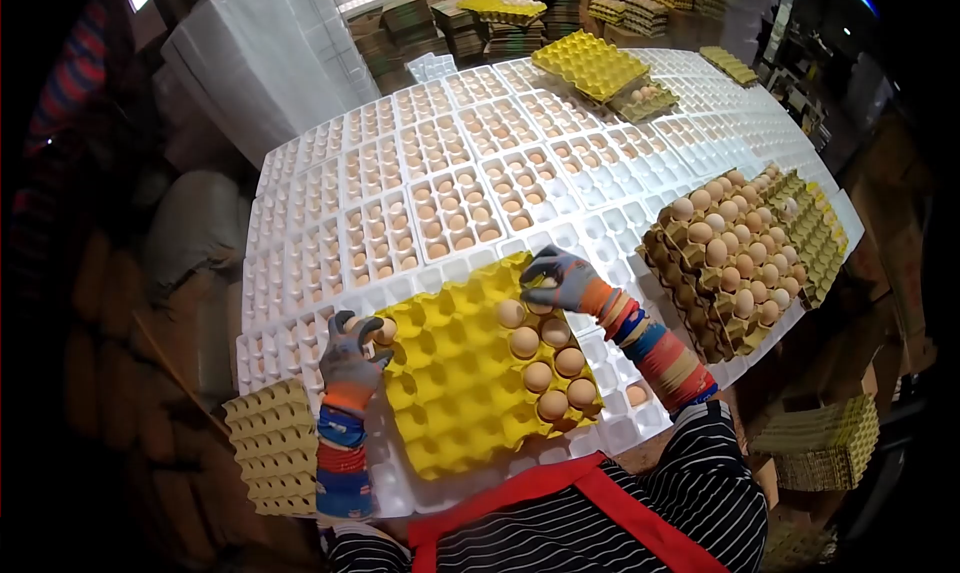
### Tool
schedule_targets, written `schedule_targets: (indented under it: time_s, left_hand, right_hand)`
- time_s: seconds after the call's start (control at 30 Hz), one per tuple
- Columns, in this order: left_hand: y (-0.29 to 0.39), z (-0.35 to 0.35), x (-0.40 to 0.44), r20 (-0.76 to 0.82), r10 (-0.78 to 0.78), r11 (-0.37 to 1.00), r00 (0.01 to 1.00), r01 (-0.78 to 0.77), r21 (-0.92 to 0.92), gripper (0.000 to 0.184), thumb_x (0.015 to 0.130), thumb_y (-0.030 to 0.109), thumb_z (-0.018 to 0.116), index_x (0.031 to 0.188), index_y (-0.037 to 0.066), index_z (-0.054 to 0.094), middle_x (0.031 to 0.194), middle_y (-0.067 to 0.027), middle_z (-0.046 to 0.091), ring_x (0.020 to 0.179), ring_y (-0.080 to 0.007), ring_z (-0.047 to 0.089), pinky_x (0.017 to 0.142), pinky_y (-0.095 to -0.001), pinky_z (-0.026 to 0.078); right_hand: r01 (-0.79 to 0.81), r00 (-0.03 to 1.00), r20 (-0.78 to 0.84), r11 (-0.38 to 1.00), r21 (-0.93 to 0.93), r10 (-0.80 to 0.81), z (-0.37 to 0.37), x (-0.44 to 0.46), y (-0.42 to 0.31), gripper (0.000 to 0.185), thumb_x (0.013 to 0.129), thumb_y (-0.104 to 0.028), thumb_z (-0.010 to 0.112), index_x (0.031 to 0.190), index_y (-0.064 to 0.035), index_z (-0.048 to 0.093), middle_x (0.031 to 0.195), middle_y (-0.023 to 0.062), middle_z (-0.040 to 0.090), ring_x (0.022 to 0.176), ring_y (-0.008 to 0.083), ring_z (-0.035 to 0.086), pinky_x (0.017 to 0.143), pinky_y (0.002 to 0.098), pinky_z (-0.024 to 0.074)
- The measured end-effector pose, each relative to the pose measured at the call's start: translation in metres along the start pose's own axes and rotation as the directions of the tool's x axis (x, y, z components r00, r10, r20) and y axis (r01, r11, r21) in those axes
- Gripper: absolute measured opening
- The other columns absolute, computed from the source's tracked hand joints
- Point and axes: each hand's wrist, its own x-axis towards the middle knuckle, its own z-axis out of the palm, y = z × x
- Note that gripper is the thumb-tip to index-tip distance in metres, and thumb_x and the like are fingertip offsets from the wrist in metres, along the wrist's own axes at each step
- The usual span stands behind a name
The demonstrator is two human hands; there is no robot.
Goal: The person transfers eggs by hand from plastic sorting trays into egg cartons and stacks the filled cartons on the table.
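Observation:
A yellow egg tray [440, 373] lies in front of me on the white trays, with several brown eggs [537, 376] in its right part and bare cups on its left. My left hand [350, 358], in a grey and orange glove, is beside the tray's left edge, its fingers curled round an egg [385, 331]. At the tray's upper right corner is my right hand [562, 281], gloved alike, with its fingers bent over an egg that they partly hide.
White foam trays [425, 263] with eggs cover the table. Stacked brown trays [690, 303] full of eggs stand at the right. An upturned pulp tray [270, 448] is at the lower left. More yellow trays [590, 65] sit at the back.

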Motion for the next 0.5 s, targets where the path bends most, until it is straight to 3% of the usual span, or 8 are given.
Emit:
schedule_targets:
  time_s: [0.13,0.27,0.3,0.33,0.4,0.43,0.47,0.5]
  left_hand:
    - [0.024,-0.005,0.025,0.255,-0.104,0.911,0.961,-0.011,0.413,0.046,0.069,0.031,0.072,0.111,0.017,0.059,0.122,-0.0121,0.045,0.105,-0.0294,0.052,0.081,-0.0391,0.049]
    - [0.021,0.006,0.041,0.333,-0.095,0.806,0.938,-0.125,0.579,0.046,0.073,0.035,0.071,0.114,0.022,0.057,0.128,-0.0116,0.038,0.102,-0.0316,0.054,0.074,-0.0392,0.054]
    - [0.025,0.003,0.045,0.368,-0.143,0.795,0.919,-0.115,0.596,0.040,0.072,0.033,0.072,0.109,0.022,0.061,0.126,-0.0115,0.041,0.102,-0.0297,0.055,0.077,-0.0376,0.053]
    - [0.023,0.000,0.042,0.337,-0.101,0.852,0.936,-0.094,0.515,0.040,0.071,0.035,0.071,0.108,0.021,0.061,0.123,-0.0109,0.044,0.101,-0.0283,0.055,0.077,-0.0376,0.052]
    - [0.011,-0.008,0.037,0.256,-0.019,0.940,0.966,-0.071,0.335,0.039,0.070,0.037,0.068,0.105,0.020,0.062,0.118,-0.0098,0.049,0.100,-0.0257,0.056,0.077,-0.0377,0.049]
    - [-0.003,-0.005,0.030,0.084,0.051,0.973,0.995,-0.068,0.220,0.046,0.065,0.036,0.072,0.108,0.021,0.063,0.112,-0.0099,0.053,0.096,-0.0249,0.058,0.077,-0.0369,0.049]
    - [-0.020,-0.002,0.027,-0.023,0.111,0.993,0.994,-0.112,-0.031,0.045,0.069,0.033,0.073,0.110,0.017,0.063,0.108,-0.0095,0.056,0.090,-0.0238,0.061,0.069,-0.0336,0.051]
    - [-0.014,-0.010,0.019,0.083,-0.050,0.903,0.995,0.080,-0.421,0.044,0.073,0.031,0.072,0.112,0.014,0.062,0.107,-0.0090,0.057,0.087,-0.0217,0.062,0.066,-0.0310,0.051]
  right_hand:
    - [-0.051,0.992,0.097,0.953,-0.297,0.083,-0.011,-0.007,-0.041,0.026,0.069,-0.033,0.069,0.086,-0.0135,0.065,0.091,0.0066,0.060,0.086,0.0272,0.059,0.076,0.0358,0.0472]
    - [-0.082,0.996,0.039,0.994,-0.078,0.086,-0.020,-0.001,-0.046,0.030,0.072,-0.035,0.065,0.095,-0.0154,0.066,0.095,0.0070,0.061,0.084,0.0260,0.061,0.073,0.0354,0.0482]
    - [0.013,0.998,0.060,0.965,-0.261,0.003,-0.015,0.003,-0.057,0.029,0.074,-0.035,0.065,0.093,-0.0131,0.067,0.094,0.0054,0.062,0.084,0.0259,0.062,0.072,0.0331,0.0496]
    - [0.070,0.992,0.126,0.920,-0.385,-0.023,-0.009,0.009,-0.069,0.032,0.077,-0.039,0.060,0.092,-0.0116,0.067,0.095,0.0076,0.064,0.084,0.0270,0.063,0.072,0.0339,0.0497]
    - [0.078,0.797,0.523,0.808,-0.584,0.301,-0.001,0.032,-0.098,0.032,0.074,-0.036,0.062,0.092,-0.0101,0.066,0.088,0.0103,0.065,0.083,0.0276,0.063,0.068,0.0364,0.0498]
    - [0.117,0.822,0.520,0.823,-0.556,0.234,-0.005,0.034,-0.096,0.031,0.074,-0.033,0.063,0.093,-0.0094,0.066,0.086,0.0104,0.065,0.081,0.0263,0.063,0.067,0.0356,0.0500]
    - [0.158,0.840,0.515,0.833,-0.530,0.168,-0.008,0.034,-0.093,0.030,0.074,-0.031,0.064,0.094,-0.0086,0.066,0.084,0.0105,0.065,0.080,0.0250,0.064,0.067,0.0348,0.0501]
    - [0.200,0.854,0.510,0.841,-0.503,0.103,-0.009,0.033,-0.089,0.030,0.073,-0.028,0.065,0.095,-0.0078,0.066,0.083,0.0106,0.066,0.078,0.0237,0.064,0.066,0.0339,0.0503]
